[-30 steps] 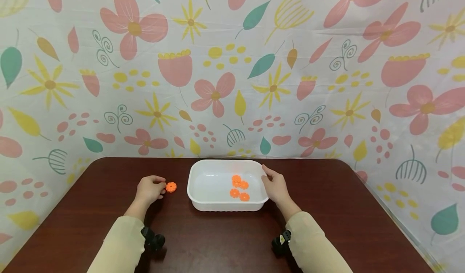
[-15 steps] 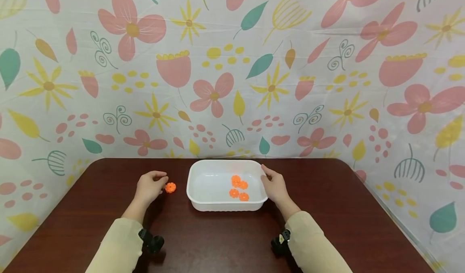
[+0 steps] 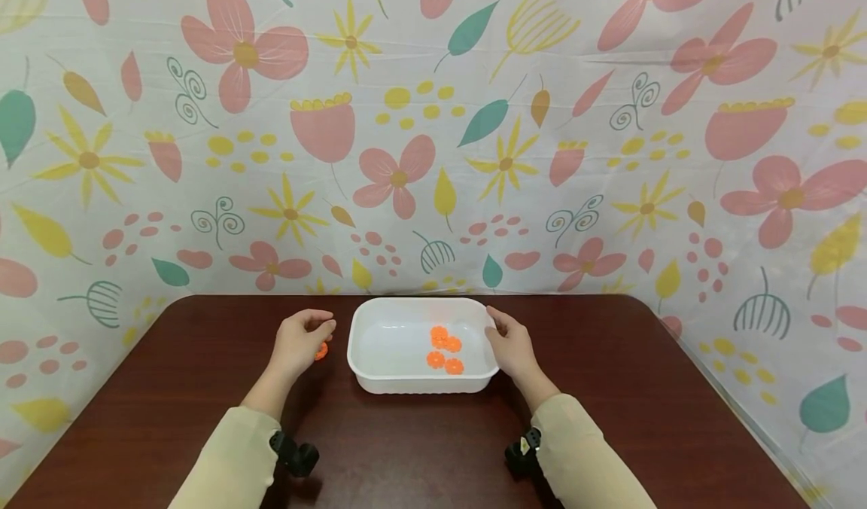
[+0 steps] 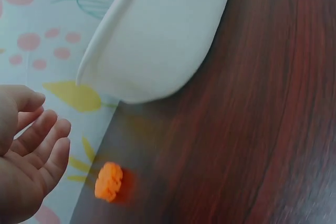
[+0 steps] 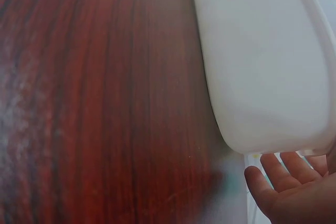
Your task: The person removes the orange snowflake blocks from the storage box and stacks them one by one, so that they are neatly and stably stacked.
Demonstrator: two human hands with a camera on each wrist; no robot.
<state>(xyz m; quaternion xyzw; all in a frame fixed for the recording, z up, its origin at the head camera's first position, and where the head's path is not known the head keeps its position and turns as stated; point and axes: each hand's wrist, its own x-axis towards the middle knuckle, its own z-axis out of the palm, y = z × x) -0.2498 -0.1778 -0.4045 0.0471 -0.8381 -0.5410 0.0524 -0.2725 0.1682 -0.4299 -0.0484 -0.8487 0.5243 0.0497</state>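
Observation:
A white rectangular tray (image 3: 396, 343) stands on the table, with several orange flower-shaped pieces (image 3: 436, 359) that look like carrot slices inside its right half. My right hand (image 3: 513, 347) grips the tray's right end, thumb over the rim and the other fingers along the outer wall. Left of the tray, my left hand (image 3: 298, 343) hovers with loosely bent fingers. In the left wrist view its palm and fingertips show nothing held. One more orange flower-shaped piece (image 4: 108, 182) lies on the table beside that hand, partly covered by it in the head view.
The dark brown wooden table (image 3: 420, 449) carries everything. A cloth (image 3: 433, 253) printed with flowers and leaves hangs right behind its far edge. Black wrist cameras (image 3: 295, 455) sit on both cuffs.
My left hand has come away from the loose orange piece and shifted right toward the tray. That piece stays on the table. The right hand and the tray hold still.

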